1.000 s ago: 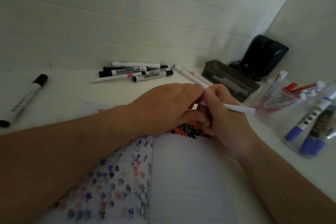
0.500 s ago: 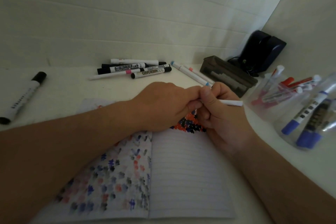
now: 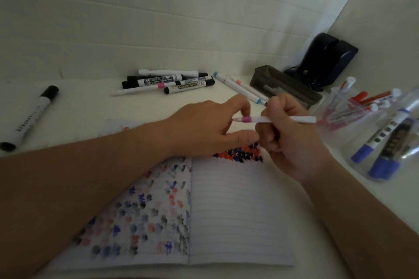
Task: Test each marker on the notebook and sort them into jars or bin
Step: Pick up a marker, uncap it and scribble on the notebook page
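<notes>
pink-banded marker (image 3: 275, 119), centre frame: lies level, tip pointing left, right hand (image 3: 292, 140) clenched round barrel, loosely curled left hand (image 3: 210, 127) touching tip end, above notebook (image 3: 238, 210).

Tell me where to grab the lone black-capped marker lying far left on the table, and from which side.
Grip the black-capped marker at mid-barrel, from above, fingers across its width. It lies flat and alone, clear table on both sides; the white barrel is its longest plain stretch.
</notes>
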